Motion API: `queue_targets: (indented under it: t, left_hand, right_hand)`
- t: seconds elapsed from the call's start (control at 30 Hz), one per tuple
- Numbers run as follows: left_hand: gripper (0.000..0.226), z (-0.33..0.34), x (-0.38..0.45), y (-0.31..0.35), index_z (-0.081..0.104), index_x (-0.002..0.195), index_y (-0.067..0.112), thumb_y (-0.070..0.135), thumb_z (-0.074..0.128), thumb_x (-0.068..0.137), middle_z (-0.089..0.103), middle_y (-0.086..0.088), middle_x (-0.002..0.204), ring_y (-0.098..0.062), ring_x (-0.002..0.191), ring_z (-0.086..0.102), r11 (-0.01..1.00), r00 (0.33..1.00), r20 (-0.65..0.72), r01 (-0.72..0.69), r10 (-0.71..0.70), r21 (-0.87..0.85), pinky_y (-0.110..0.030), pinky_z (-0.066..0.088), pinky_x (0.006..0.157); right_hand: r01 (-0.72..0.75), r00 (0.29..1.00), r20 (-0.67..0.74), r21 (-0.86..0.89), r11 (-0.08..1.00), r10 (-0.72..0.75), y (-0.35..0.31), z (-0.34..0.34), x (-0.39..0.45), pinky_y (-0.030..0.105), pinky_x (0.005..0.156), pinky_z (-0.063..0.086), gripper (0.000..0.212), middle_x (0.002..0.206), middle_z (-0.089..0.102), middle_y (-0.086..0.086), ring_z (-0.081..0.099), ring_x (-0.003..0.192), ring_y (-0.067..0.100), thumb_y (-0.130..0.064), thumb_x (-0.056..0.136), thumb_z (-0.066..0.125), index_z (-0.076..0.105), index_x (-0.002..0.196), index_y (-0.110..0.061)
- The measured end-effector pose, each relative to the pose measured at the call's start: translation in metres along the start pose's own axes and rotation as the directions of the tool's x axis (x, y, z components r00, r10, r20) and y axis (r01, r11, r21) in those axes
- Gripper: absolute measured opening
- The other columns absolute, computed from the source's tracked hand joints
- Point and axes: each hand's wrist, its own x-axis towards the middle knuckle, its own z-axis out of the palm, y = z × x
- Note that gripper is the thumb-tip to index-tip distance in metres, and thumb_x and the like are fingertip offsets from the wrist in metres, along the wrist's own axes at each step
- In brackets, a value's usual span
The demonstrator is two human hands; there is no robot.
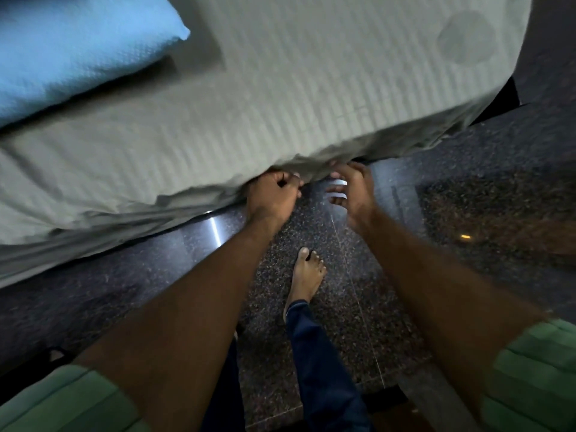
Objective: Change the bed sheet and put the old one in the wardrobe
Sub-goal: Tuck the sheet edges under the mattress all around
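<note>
Risk was the pale grey-green ribbed bed sheet (280, 88), draped over the mattress edge, slipping free w/ only the left hand (272, 194) fisted tight on its hem, since the right hand (352, 190) had fingers half-curled, spread, thumb approx. touching the fabric, gripping nothing.

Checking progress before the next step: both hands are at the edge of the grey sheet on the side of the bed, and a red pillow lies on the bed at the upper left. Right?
Not quite. The head view shows the pillow is light blue, not red. The rest holds: the left hand and right hand are at the edge of the grey sheet on the side of the bed, and the pillow lies at the upper left.
</note>
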Motion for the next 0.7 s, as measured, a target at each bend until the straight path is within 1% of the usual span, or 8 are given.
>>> queue_targets:
  t: [0.1,0.17,0.27,0.33,0.43,0.53,0.63,0.7]
  left_hand:
    - [0.021,0.016,-0.005,-0.005,0.073,0.071,0.05,0.055,0.054,0.076,0.074,0.008,0.067,-0.025,0.075,0.073,1.0,0.999,0.043,-0.001,0.0,0.016,-0.045,0.061,0.081]
    - [0.02,0.029,-0.008,0.001,0.073,0.072,0.051,0.053,0.054,0.078,0.074,0.008,0.066,-0.022,0.073,0.072,1.0,0.999,0.048,0.011,-0.011,0.006,-0.043,0.062,0.08]
    - [0.023,0.036,-0.007,0.004,0.075,0.07,0.04,0.05,0.057,0.08,0.074,0.007,0.067,-0.02,0.071,0.071,1.0,0.999,0.046,0.026,-0.026,0.001,-0.036,0.061,0.078]
    - [0.026,0.039,-0.006,0.007,0.074,0.07,0.026,0.038,0.062,0.089,0.073,0.003,0.066,-0.019,0.066,0.067,0.995,0.998,0.047,0.047,-0.043,-0.085,-0.026,0.055,0.068]
    - [0.024,0.035,-0.003,0.004,0.07,0.08,0.018,0.013,0.058,0.1,0.069,-0.002,0.069,-0.011,0.052,0.056,0.934,0.979,0.035,0.201,-0.199,-0.295,-0.018,0.038,0.044]
    - [0.024,0.01,-0.002,-0.024,0.07,0.084,0.018,0.011,0.055,0.101,0.069,-0.001,0.065,-0.007,0.043,0.055,0.827,0.933,-0.023,0.308,-0.36,-0.47,-0.02,0.032,0.042]
    - [0.023,-0.023,0.0,-0.056,0.067,0.081,0.015,0.009,0.054,0.099,0.069,-0.005,0.071,-0.014,0.051,0.059,0.746,0.861,-0.151,0.319,-0.486,-0.585,-0.021,0.035,0.038]
    - [0.019,-0.042,-0.002,-0.072,0.07,0.085,0.011,0.024,0.056,0.09,0.072,-0.012,0.086,-0.031,0.07,0.068,0.739,0.773,-0.282,0.33,-0.568,-0.587,-0.026,0.052,0.046]
  right_hand:
    - [0.132,0.991,-0.035,0.003,0.991,-0.131,-0.021,0.004,-0.002,0.02,0.042,0.037,0.005,0.072,0.067,0.011,0.056,0.047,0.018,-0.005,0.094,0.06,0.064,0.093,-0.006]
    - [0.152,0.981,-0.111,-0.057,0.987,-0.158,-0.023,0.006,0.015,0.026,0.042,0.043,0.025,0.061,0.064,0.014,0.055,0.045,0.023,0.0,0.087,0.051,0.066,0.069,-0.009]
    - [0.127,0.967,-0.162,-0.356,0.926,-0.195,0.006,-0.005,0.067,0.051,0.061,0.06,0.034,0.065,0.07,0.015,0.07,0.065,0.041,-0.042,0.064,0.051,0.068,0.061,-0.012]
    - [-0.002,0.976,-0.189,-0.51,0.86,-0.109,0.019,-0.017,0.078,0.048,0.066,0.063,0.045,0.073,0.074,0.015,0.073,0.073,0.039,-0.052,0.061,0.051,0.069,0.069,-0.011]
    - [-0.071,0.997,-0.066,-0.517,0.853,0.043,0.01,-0.008,0.015,0.027,0.051,0.049,0.025,0.08,0.074,0.017,0.067,0.057,0.029,-0.028,0.088,0.057,0.068,0.075,-0.011]
    - [-0.073,0.965,0.192,-0.453,0.889,0.177,0.028,0.016,-0.024,0.021,0.046,0.038,0.011,0.077,0.069,0.011,0.056,0.05,0.017,-0.012,0.095,0.061,0.068,0.087,-0.016]
    - [-0.096,0.931,0.291,-0.387,0.917,0.221,0.051,0.052,-0.048,0.024,0.051,0.04,0.003,0.081,0.071,0.008,0.06,0.056,0.017,-0.018,0.094,0.069,0.069,0.096,-0.016]
    - [-0.124,0.918,0.31,-0.368,0.921,0.248,0.062,0.075,-0.06,0.025,0.053,0.043,0.011,0.085,0.071,0.009,0.061,0.063,0.02,-0.023,0.095,0.07,0.069,0.101,-0.014]
